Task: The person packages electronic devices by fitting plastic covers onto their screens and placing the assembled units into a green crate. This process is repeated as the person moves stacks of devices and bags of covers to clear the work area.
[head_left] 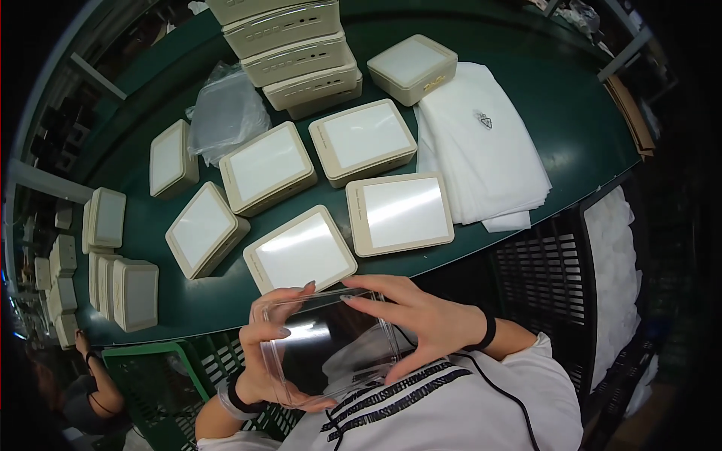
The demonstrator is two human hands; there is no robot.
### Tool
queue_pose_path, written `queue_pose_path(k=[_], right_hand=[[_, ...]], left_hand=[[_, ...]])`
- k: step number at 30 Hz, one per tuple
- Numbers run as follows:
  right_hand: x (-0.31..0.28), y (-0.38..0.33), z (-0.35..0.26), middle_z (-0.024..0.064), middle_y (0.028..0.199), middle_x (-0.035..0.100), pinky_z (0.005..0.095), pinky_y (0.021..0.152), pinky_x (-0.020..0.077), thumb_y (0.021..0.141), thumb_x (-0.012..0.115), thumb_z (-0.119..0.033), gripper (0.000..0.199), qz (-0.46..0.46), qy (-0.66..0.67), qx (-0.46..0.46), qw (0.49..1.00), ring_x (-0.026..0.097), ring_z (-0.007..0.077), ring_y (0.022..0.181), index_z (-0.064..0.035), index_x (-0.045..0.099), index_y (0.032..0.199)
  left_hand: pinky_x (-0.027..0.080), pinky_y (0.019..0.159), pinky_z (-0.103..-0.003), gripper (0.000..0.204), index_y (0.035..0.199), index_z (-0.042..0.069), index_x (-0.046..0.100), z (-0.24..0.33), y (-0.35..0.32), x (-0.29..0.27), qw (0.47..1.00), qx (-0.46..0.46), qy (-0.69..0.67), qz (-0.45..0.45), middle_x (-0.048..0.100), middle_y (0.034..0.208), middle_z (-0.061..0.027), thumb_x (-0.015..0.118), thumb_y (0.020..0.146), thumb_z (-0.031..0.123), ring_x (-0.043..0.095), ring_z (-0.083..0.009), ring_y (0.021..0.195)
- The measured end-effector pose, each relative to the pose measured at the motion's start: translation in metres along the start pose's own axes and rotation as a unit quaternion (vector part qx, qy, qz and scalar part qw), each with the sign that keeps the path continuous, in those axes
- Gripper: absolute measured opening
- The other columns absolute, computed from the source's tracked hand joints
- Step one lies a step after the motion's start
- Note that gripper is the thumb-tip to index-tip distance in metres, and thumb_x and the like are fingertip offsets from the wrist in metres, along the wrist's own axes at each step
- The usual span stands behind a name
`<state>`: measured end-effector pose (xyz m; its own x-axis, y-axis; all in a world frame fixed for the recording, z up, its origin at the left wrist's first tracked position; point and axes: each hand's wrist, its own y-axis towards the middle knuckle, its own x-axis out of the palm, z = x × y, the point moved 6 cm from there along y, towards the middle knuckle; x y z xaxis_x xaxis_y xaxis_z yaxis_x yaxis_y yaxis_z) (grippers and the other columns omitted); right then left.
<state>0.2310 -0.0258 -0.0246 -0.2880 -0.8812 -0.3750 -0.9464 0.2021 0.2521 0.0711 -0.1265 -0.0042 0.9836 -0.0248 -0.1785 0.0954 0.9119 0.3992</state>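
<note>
Close to my body, a clear rigid plastic cover is held between both hands. My left hand grips its left side, with fingers along the upper edge and lower corner. On the opposite side, my right hand has its fingers on the upper right corner and its thumb lower down. Just beyond the cover, several cream-coloured boxy devices with pale flat panels lie on the green table. The nearest are one device straight ahead and another device slightly to the right.
At the back rises a stack of cream devices, beside clear plastic pieces in thin film. White soft sheets or bags lie at right. A green crate and a dark crate flank me. Another person's arm shows at far left.
</note>
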Motion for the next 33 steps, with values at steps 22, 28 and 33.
queue_pose_path(k=[22, 28, 33], right_hand=[[-0.186, 0.109, 0.09, 0.02, 0.129, 0.05, 0.0368, 0.1, 0.0427, 0.061, 0.082, -0.022, 0.09, -0.097, -0.284, 0.124, 0.946, 0.051, 0.0331, 0.118, -0.0015, 0.036, 0.135], [-0.186, 0.112, 0.102, 0.0214, 0.13, 0.05, 0.0379, 0.099, 0.044, 0.058, 0.085, -0.019, 0.099, -0.095, -0.283, 0.122, 0.947, 0.052, 0.0344, 0.118, -0.0024, 0.031, 0.139], [-0.187, 0.11, 0.105, 0.0218, 0.132, 0.049, 0.0384, 0.101, 0.043, 0.057, 0.086, -0.015, 0.104, -0.09, -0.271, 0.138, 0.949, 0.05, 0.0354, 0.12, -0.0033, 0.027, 0.141]], left_hand=[[0.041, 0.1, -0.037, 0.113, 0.145, -0.006, 0.017, -0.063, 0.121, -0.059, 0.802, -0.23, 0.456, -0.31, 0.018, 0.149, -0.0307, 0.06, 0.068, 0.063, 0.046, -0.0423, 0.118], [0.041, 0.1, -0.036, 0.113, 0.146, -0.004, 0.018, -0.085, 0.15, -0.047, 0.753, -0.33, 0.433, -0.37, 0.007, 0.152, -0.0302, 0.058, 0.067, 0.065, 0.046, -0.045, 0.121], [0.043, 0.098, -0.037, 0.117, 0.145, -0.007, 0.018, -0.094, 0.154, -0.052, 0.734, -0.333, 0.438, -0.399, 0.009, 0.152, -0.0304, 0.059, 0.065, 0.068, 0.05, -0.0449, 0.116]])
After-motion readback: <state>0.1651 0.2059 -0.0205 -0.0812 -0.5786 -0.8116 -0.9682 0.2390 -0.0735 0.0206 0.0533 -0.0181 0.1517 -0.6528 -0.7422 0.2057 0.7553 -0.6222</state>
